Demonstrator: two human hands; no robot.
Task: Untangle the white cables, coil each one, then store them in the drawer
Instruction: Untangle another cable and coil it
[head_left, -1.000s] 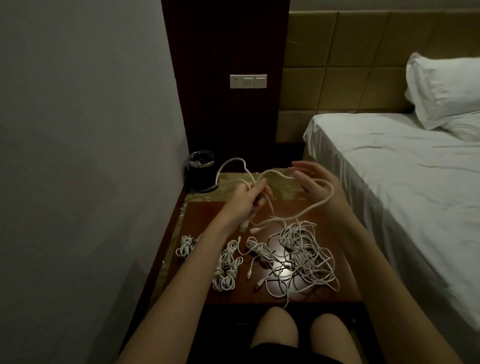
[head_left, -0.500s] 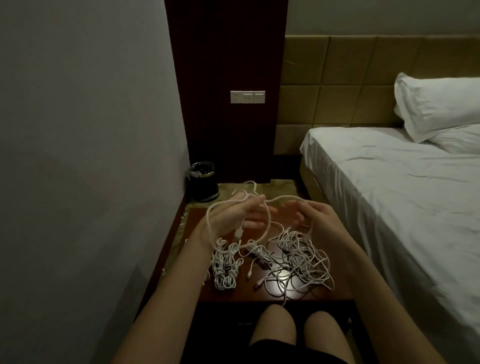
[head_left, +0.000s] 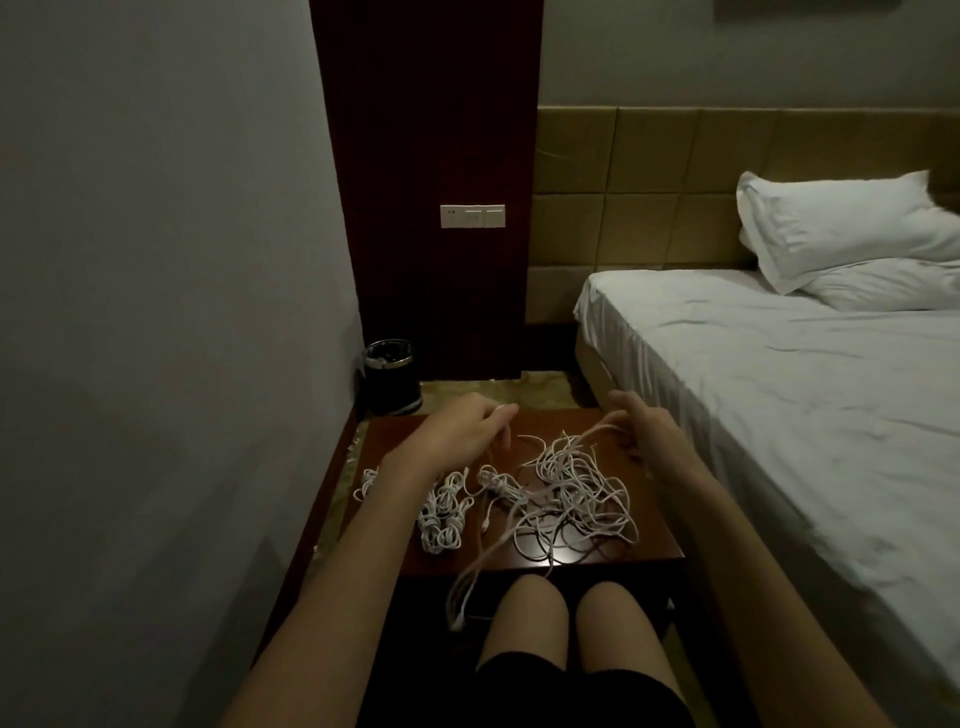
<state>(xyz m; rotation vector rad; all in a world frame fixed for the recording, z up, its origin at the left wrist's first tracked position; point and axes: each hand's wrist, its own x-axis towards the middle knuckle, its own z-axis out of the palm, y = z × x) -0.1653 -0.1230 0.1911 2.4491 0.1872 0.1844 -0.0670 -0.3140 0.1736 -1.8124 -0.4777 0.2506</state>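
Left hand (head_left: 457, 434) is above the far left part of the dark reddish-brown wooden counter (head_left: 649, 535), fingers curled and pinching a thin white cable strand (head_left: 503, 410). Right hand (head_left: 647, 428) is above the far right part, fingers curled round strands lifted from the large loose tangle of white cables (head_left: 571, 493), which lies on the counter's centre-right. A tighter white cable bundle (head_left: 441, 514) lies to the left, and a small white coil (head_left: 368, 483) near the left edge. One blurred strand (head_left: 467, 582) hangs over the near edge beside the knees. A black cylindrical bin (head_left: 390, 376) stands beyond the counter; a white-sheeted bed (head_left: 779, 389) adjoins on the right.
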